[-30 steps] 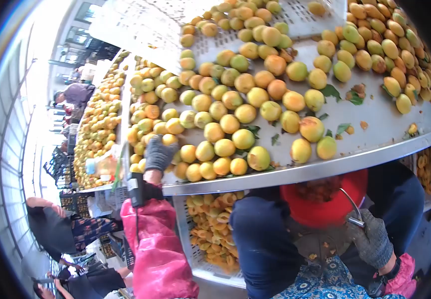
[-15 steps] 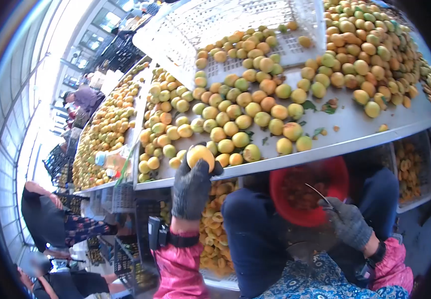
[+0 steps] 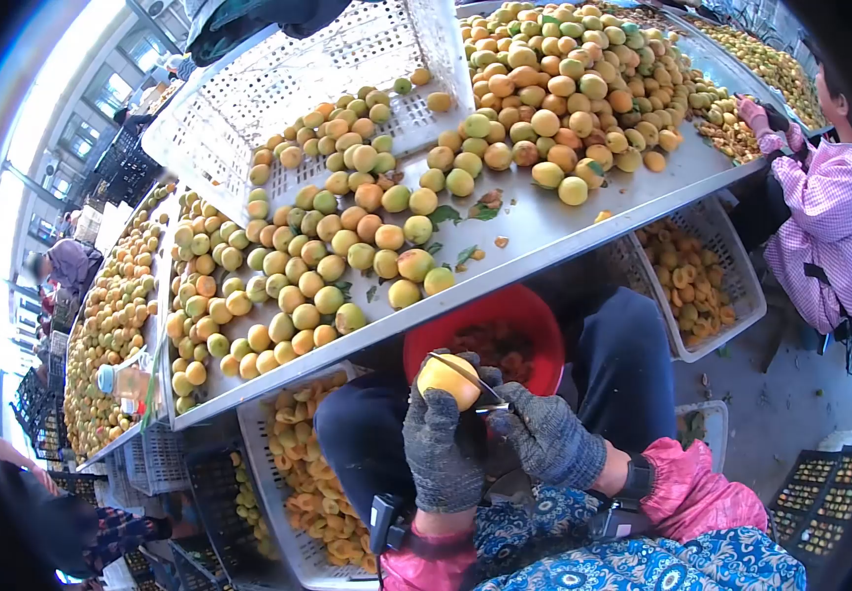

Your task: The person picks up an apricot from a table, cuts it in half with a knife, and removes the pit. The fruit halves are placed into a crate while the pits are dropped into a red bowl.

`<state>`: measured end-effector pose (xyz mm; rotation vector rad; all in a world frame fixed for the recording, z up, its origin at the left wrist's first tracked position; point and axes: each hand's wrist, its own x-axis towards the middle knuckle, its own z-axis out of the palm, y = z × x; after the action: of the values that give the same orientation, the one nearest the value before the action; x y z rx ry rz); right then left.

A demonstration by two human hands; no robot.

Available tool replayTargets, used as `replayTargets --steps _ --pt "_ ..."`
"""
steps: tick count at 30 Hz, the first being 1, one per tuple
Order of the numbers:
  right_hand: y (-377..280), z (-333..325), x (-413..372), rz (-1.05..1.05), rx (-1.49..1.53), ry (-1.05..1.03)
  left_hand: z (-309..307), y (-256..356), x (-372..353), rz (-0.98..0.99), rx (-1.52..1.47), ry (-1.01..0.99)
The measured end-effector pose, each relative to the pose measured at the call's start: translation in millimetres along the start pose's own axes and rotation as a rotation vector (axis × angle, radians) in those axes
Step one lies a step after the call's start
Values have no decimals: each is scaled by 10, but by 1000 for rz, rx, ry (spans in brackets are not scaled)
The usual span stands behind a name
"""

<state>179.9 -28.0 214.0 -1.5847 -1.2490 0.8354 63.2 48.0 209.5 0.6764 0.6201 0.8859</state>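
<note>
In my gloved left hand (image 3: 443,448) is a yellow apricot (image 3: 449,384), gripped between thumb and fingers above my lap. My right hand (image 3: 550,435), also in a grey glove, is closed around the handle of a thin curved knife (image 3: 492,396). The blade lies against the apricot; how deep it sits cannot be made out. Just behind both hands, between my knees, stands a red basin (image 3: 548,340) with brownish pieces in it. Whole apricots (image 3: 347,251) are spread over the metal table (image 3: 544,222) in front of me.
A white crate (image 3: 204,108) lies tipped on the table beside a large apricot heap (image 3: 574,89). Crates of halved apricots stand below, one at left (image 3: 278,492) and one at right (image 3: 741,266). A co-worker in a pink checked top (image 3: 830,227) sits at right.
My left hand has come back from the table edge to my lap with the apricot. My right hand has brought the knife against it. The view has swung right, showing the co-worker.
</note>
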Motion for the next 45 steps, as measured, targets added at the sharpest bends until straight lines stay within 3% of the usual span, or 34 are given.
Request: replayTargets --steps 4,7,9,14,16,21,24,26,28,32,37,40,41,43,44,45 --pt "120 12 -76 -92 14 73 202 -95 -91 40 -126 18" --pt "212 3 -119 -88 26 66 282 -169 -143 57 -85 53" --pt "215 -20 -153 -49 17 6 356 -209 -163 174 19 30" --pt "188 -117 -175 -18 112 -18 308 -180 -146 107 -53 -33" --pt "185 -176 -171 27 160 -63 236 -165 -133 123 134 -39" --pt "163 -393 -127 -243 35 -174 167 -43 -94 124 405 -69" --pt "272 -461 -188 -64 -153 -210 83 11 -35 78 523 -149" --pt "229 -463 -200 -49 -157 -215 30 53 13 39 519 -188" --pt "203 -495 -211 -35 -162 -226 -42 89 55 76 810 -248" --pt "188 -599 -165 -54 -328 -354 -86 208 122 107 1051 -349" --pt "200 -592 -92 -33 -486 -520 -117 189 192 257 1357 -635" --pt "223 -547 -49 -72 -564 -466 116 302 176 244 1544 -570" --pt "253 -526 -58 -73 -564 -463 105 288 175 246 1545 -572" --pt "346 -452 -110 -184 -416 -127 5 196 156 317 1213 -253" --pt "345 -438 -133 -186 -420 -122 -113 94 113 212 950 -204" --pt "341 -421 -153 -175 -409 -53 -174 51 42 216 947 -205"
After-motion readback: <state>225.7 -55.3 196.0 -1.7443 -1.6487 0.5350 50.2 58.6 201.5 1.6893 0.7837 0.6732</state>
